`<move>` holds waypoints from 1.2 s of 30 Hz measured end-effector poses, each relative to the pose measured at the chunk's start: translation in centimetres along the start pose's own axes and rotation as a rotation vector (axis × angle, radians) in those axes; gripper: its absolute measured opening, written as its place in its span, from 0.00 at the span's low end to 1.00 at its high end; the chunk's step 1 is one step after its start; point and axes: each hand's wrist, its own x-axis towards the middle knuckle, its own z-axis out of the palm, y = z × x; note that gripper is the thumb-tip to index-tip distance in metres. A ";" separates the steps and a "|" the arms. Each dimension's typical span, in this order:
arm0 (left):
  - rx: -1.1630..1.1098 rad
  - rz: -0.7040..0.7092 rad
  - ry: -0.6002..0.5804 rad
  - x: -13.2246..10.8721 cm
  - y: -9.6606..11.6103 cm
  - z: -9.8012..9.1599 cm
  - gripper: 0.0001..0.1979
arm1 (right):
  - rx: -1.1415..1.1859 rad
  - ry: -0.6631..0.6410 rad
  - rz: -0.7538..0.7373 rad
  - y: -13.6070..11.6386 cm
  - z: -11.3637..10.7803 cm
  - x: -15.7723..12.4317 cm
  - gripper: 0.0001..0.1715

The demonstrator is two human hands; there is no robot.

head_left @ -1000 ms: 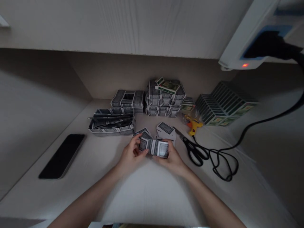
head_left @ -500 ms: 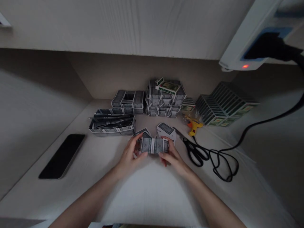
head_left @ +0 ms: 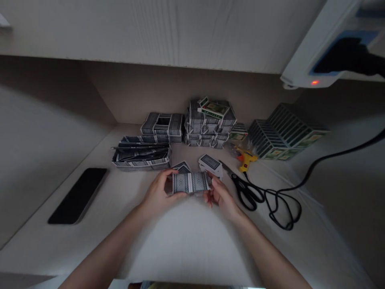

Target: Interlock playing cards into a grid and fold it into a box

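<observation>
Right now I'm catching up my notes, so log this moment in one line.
left hand: holding card piece; right hand: at its right end; beyond: loose cards; right: scissors, glue gun; left: phone

1. The left forearm (head_left: 111, 243) and the right forearm (head_left: 264, 245) are extended forward and lean toward each other.
2. The left hand (head_left: 156, 192) is in a holding pose, its thumb (head_left: 178, 196) below and fingers (head_left: 170, 172) above, pointing inward.
3. The right hand (head_left: 222, 197) has bent fingers, some curled underneath.
</observation>
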 end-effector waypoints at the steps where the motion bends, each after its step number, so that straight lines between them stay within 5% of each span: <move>1: 0.024 -0.017 0.021 0.2 -0.3 -0.5 0.29 | -0.013 0.000 -0.009 -0.1 0.0 0.0 0.37; 8: -0.051 0.051 0.306 1.4 -2.7 -3.1 0.29 | -0.078 0.028 -0.038 -0.4 0.1 -0.1 0.26; 11: -0.078 0.115 0.519 1.9 -2.7 -3.5 0.29 | -0.105 0.040 -0.026 -0.5 0.2 -0.1 0.24; 16: -0.178 -0.007 0.840 2.6 -3.1 -4.6 0.34 | -0.146 0.040 -0.016 -0.4 0.3 0.0 0.24; 22: -0.318 -0.065 0.852 2.7 -4.0 -5.7 0.38 | -0.168 0.051 -0.014 -0.6 0.3 0.1 0.25; 29: -0.293 -0.085 0.909 2.4 -2.3 -5.9 0.27 | -0.241 0.146 -0.085 -0.5 0.2 0.2 0.23; 36: -0.146 -0.095 0.949 1.9 -2.6 -4.0 0.19 | -0.740 0.408 -0.386 0.4 -1.4 0.7 0.14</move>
